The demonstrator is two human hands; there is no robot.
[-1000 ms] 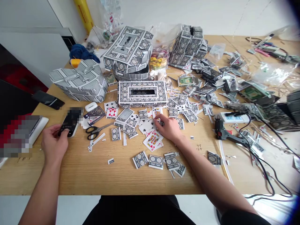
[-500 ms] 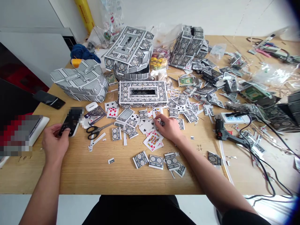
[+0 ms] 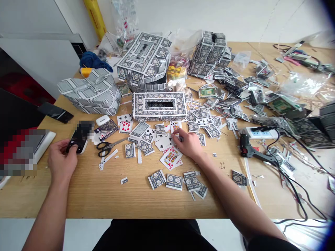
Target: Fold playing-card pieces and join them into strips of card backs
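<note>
At the left of the table my left hand (image 3: pixel 62 158) grips a phone (image 3: pixel 81 136), its thumb on the lower part of the screen. My right hand (image 3: pixel 187 143) rests on playing cards (image 3: pixel 164 141) near the middle, fingers curled; whether they pinch a card is hidden. Face cards (image 3: pixel 171 157) lie just below its fingers. Black scissors (image 3: pixel 106 147) lie between the phone and the cards. Folded card pieces (image 3: pixel 174 181) sit closer to the front edge. Behind the cards stands a box made of cards with a slot (image 3: pixel 159 113).
Card-woven baskets (image 3: pixel 91 92) and a stacked card box (image 3: pixel 142 57) stand at the back. At the right are a glue gun (image 3: pixel 246 146), a power strip (image 3: pixel 261 132) with black cables, and heaped card pieces (image 3: pixel 235 83). A second phone (image 3: pixel 55 112) lies at the left.
The view has tilted very slightly, so things sit a little lower in the picture. The phone's screen content looks a bit different. Both hands hold nearly the same places.
</note>
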